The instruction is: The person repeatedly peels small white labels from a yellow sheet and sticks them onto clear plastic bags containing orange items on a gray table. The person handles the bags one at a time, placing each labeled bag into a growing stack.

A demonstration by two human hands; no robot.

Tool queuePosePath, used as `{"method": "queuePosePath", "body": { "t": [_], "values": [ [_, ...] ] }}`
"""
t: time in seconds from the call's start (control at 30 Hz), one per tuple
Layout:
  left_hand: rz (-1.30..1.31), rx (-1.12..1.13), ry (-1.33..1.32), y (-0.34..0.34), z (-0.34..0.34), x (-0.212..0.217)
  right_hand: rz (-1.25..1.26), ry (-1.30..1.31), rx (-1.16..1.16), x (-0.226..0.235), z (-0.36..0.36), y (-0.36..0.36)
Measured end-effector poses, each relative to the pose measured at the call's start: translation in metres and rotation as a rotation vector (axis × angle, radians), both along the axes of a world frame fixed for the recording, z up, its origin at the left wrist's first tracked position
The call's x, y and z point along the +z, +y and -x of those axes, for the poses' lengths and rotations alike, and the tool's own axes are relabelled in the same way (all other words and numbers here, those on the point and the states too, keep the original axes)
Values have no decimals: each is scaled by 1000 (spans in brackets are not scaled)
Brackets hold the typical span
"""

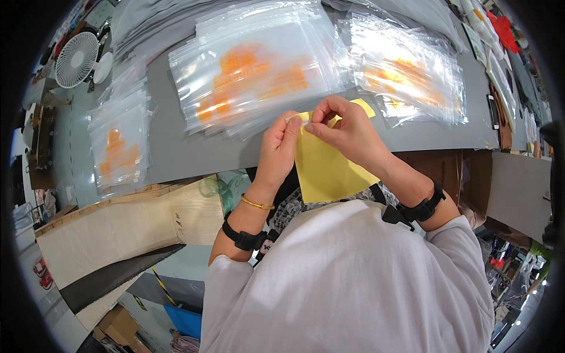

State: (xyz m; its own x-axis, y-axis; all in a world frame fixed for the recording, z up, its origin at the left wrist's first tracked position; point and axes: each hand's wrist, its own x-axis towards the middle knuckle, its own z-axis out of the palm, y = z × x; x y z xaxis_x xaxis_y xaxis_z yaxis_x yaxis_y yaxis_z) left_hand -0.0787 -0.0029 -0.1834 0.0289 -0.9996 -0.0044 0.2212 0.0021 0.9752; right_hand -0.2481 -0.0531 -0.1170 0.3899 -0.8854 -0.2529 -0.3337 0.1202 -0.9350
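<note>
A thin yellow sheet [323, 173] hangs between my hands over the table's near edge; whether it is paper or film I cannot tell. My left hand [278, 148] pinches its upper left edge between thumb and finger. My right hand [348, 130] has thumb and forefinger pressed together at the upper edge, close to the left fingertips. A small whitish bit [303, 121] shows between the fingertips, too small to name. One yellow corner [364, 107] sticks out beyond the right hand's fingers.
Stacks of clear plastic bags with orange print lie on the grey table [194, 154]: a large middle stack [265, 65], a right stack [412, 70], a left stack [120, 138]. Grey cloth [159, 23] lies behind. A white fan [76, 60] and wooden board [118, 229] are leftward.
</note>
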Motion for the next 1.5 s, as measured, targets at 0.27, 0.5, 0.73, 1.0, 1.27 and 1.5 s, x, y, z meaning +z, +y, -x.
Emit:
{"method": "queuePosePath", "body": {
  "t": [0.27,0.5,0.73,1.0,1.27,1.5],
  "values": [
    [19,-32,-42,-1,0,3,54,-32,-20,-7,2,0],
    [-67,-7,-10,0,5,4,55,-90,-84,-7,9,-1],
    [-96,7,-56,-2,9,12,18,-63,-77,-12,13,-1],
    [-169,-6,-372,-1,1,23,347,23,-30,0,25,-4],
    [48,47,-499,-14,-2,24,217,56,131,2,26,-34],
    [-266,-11,-134,-19,-5,21,182,7,41,-5,7,-18]
  ]
}}
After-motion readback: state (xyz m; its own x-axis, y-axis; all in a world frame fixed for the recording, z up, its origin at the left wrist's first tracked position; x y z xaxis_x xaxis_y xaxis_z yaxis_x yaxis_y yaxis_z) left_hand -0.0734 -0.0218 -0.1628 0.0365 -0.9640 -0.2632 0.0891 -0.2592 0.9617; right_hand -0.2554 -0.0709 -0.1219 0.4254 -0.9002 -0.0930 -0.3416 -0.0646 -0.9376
